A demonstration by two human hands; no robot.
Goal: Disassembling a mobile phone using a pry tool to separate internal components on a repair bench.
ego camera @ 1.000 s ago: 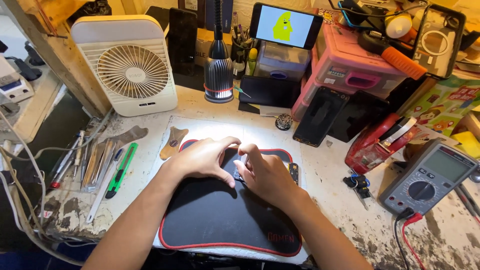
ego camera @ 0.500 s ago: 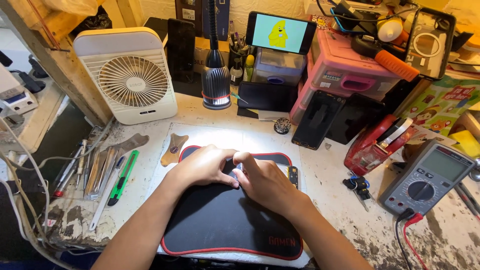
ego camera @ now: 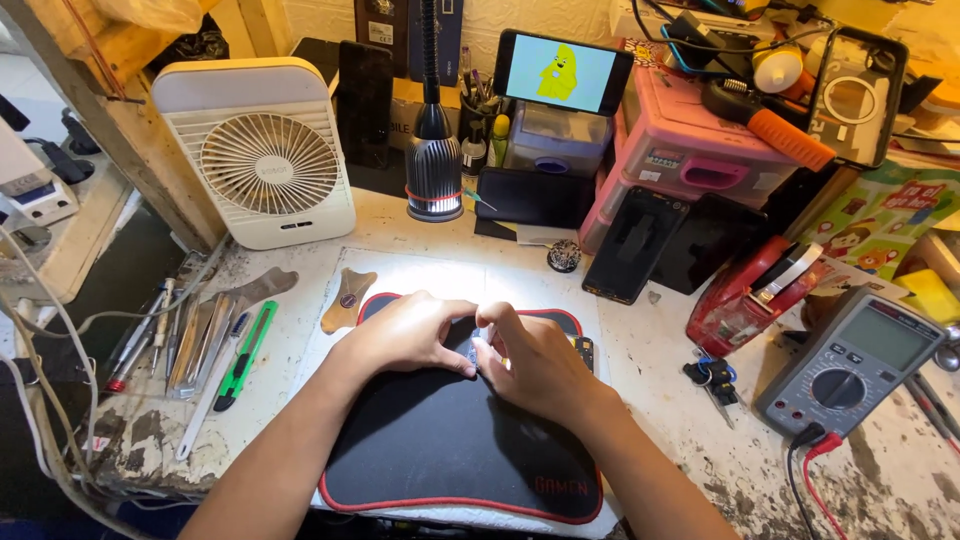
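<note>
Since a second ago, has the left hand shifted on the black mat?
No real shift. The left hand stays at the top edge of the black mat, against the right hand, below the lamp.

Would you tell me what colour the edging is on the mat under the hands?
Red edging on the black mat, clearest in the head view.

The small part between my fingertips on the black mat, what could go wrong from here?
1. The small part is pinched between the left hand and right hand and mostly hidden; if the grip slips it could roll off the black mat onto the rough, stained bench.
2. The lamp throws glare on the spot, which may hide fine detail.
3. Loose tools lie near the left elbow and could get knocked.
</note>
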